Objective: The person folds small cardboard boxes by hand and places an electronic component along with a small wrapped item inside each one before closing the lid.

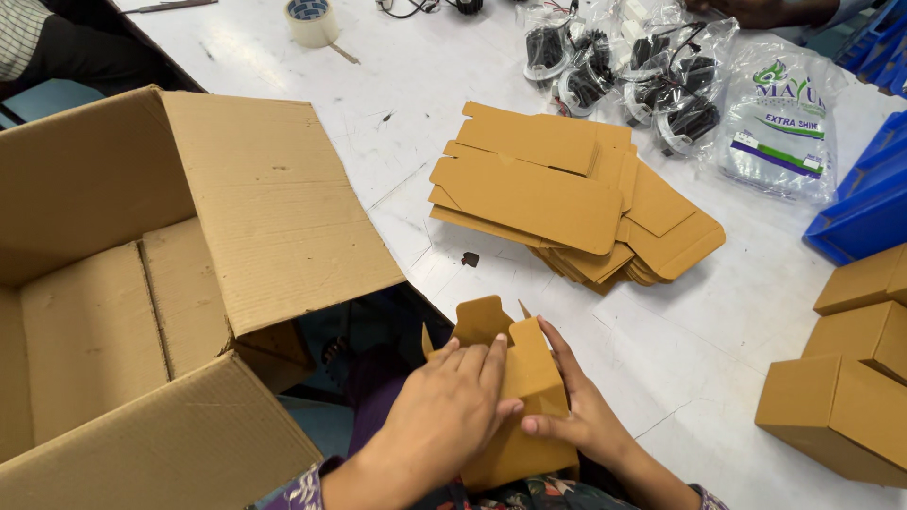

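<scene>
While both hands are working at the near edge of the white table [444,104], a small brown carton [529,378] is being held between them, partly folded, with its top flaps [482,319] standing open and pointing away from the person. The left hand [444,411] is lying across the carton's near face, fingers extended and pressing flat on the cardboard. The right hand [581,411] is cupping the carton's right side, its fingers curled around the wall and its thumb meeting the left fingertips; both hands are thus closing on the same carton rather than hanging free.

Just beyond the carton, a fanned stack of flat carton blanks [567,194] is lying on the table, well apart from the hands. To the person's left, a large open shipping box [142,283] is standing beside the table, its long flap [274,198] overlapping the table edge. At the right edge, three assembled small boxes [850,368] are sitting close together. Farther back, clear bags of black parts [633,76] are lying in a cluster, with a printed plastic pouch [779,118] just beside them and a blue bin [864,212] near the right margin. A roll of tape [311,21] is resting at the far side of the table. Another person's hand [756,11] is showing at the top edge.
</scene>
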